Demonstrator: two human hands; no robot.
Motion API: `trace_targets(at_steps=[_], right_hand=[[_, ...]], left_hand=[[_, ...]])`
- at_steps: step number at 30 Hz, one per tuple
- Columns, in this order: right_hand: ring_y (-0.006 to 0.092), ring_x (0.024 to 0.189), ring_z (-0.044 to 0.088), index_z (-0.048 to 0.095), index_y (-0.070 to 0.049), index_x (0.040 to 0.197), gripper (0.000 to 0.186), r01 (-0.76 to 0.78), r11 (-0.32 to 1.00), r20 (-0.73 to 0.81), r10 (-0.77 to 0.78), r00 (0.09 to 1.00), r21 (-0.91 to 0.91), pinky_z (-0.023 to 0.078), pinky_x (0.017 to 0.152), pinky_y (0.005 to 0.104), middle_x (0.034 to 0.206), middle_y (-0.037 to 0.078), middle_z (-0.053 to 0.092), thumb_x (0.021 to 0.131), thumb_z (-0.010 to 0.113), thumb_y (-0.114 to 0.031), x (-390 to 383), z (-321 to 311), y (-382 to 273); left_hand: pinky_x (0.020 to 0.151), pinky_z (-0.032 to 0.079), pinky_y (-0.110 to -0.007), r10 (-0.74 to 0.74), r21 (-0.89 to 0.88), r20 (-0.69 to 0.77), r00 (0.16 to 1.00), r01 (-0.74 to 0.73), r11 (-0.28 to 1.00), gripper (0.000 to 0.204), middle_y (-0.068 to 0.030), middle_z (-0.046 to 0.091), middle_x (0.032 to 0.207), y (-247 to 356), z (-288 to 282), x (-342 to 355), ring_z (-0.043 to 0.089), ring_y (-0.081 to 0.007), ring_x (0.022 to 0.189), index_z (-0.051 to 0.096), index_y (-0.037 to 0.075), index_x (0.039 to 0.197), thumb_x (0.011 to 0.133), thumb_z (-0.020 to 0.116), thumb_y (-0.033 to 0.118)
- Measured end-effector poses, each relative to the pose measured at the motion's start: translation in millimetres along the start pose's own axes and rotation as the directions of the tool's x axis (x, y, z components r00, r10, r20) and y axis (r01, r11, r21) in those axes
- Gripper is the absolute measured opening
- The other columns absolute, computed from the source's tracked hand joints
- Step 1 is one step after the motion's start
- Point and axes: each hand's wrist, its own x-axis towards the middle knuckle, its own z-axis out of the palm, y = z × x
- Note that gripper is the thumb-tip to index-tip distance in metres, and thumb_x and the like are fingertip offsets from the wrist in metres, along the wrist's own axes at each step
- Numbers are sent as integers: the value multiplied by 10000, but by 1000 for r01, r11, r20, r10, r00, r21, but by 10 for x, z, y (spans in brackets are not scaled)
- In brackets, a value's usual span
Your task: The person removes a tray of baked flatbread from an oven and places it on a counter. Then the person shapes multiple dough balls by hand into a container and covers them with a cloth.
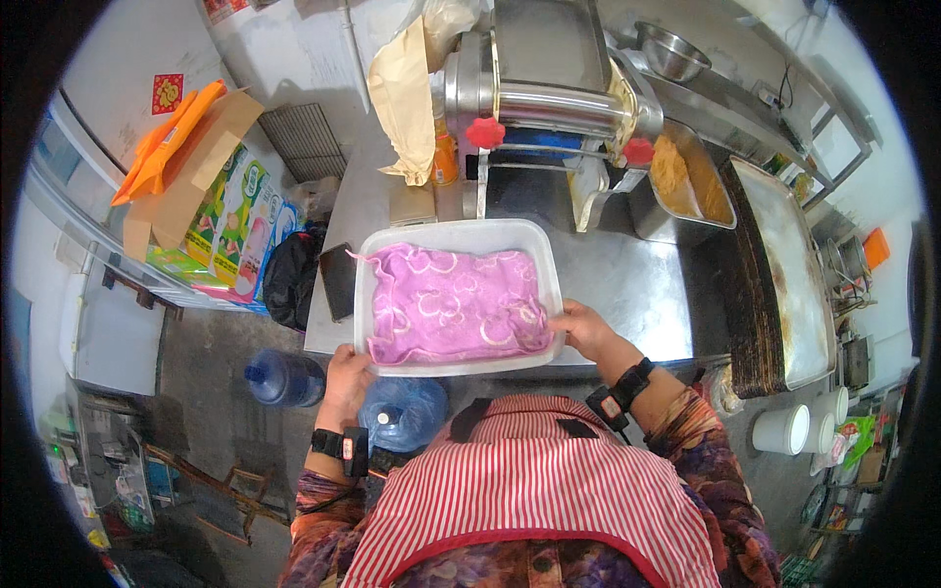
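Between my two hands is a white rectangular plastic tub (461,233), at the front edge of the steel table. A pink-purple cloth (456,304) with pale ring patterns lies inside, hiding whatever is under it. My left hand (348,380) grips the tub's near left corner. On the right side, my right hand (586,331) is closed on the rim, thumb on top. Whether the tub rests on the table or is slightly lifted, I cannot tell.
Behind the tub stands a steel roller machine (559,103) with red knobs. A deep steel pan (676,186) of brown crumbly stuff sits right of it, beside stacked baking trays (784,274). Blue water jugs (284,379) stand on the floor. A dark phone-like slab (337,282) lies left of the tub.
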Motion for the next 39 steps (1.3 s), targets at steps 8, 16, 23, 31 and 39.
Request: trace_targets(at_steps=[8, 16, 23, 31, 39], right_hand=[[238, 1050, 567, 453, -20, 1310, 552, 219, 970, -228, -237, 944, -101, 487, 864, 340, 1230, 140, 523, 815, 658, -155, -455, -99, -214], [244, 1012, 602, 475, 4, 1272, 456, 296, 953, -558, -280, 781, -63, 507, 864, 366, 1177, 146, 567, 863, 606, -151, -1656, -409, -35], [241, 963, 628, 483, 24, 1241, 410, 485, 869, -824, -202, 530, 99, 533, 807, 357, 1099, 157, 608, 865, 580, -111, -2723, -639, 488], [230, 944, 629, 504, 18, 1205, 354, 510, 857, -875, -189, 445, 73, 535, 808, 354, 1090, 159, 613, 876, 555, -100, -3312, -744, 765], [209, 905, 628, 518, 18, 1182, 326, 586, 800, -908, -146, 393, 125, 534, 779, 334, 1045, 136, 614, 872, 558, -75, -4044, -818, 1120]], left_hand=[[1027, 350, -354, 526, 516, 163, 835, -526, 676, 480, -204, 531, 1254, 492, 500, 573, 480, -321, 1200, 479, -29, 1272, 835, 579, 145], [1086, 273, -424, 181, 877, 480, 859, -461, -140, 645, -229, 416, 1374, 656, 1072, 1294, 404, -359, 1270, 435, 24, 1338, 832, 566, 401], [1044, 344, -421, 81, 685, 729, 680, -724, -82, 480, -209, 462, 1333, 624, 1624, 1017, 442, -373, 1222, 544, 85, 1255, 802, 593, 237], [975, 406, -410, -3, 140, 990, 139, -990, 35, 351, -185, 539, 1161, 53, 2475, 396, 501, -366, 1112, 624, 65, 1073, 726, 584, 98], [875, 440, -433, -183, 264, 940, 289, -953, -149, 206, -212, 566, 1079, -105, 2734, 333, 534, -387, 1007, 674, 26, 882, 736, 548, 98]])
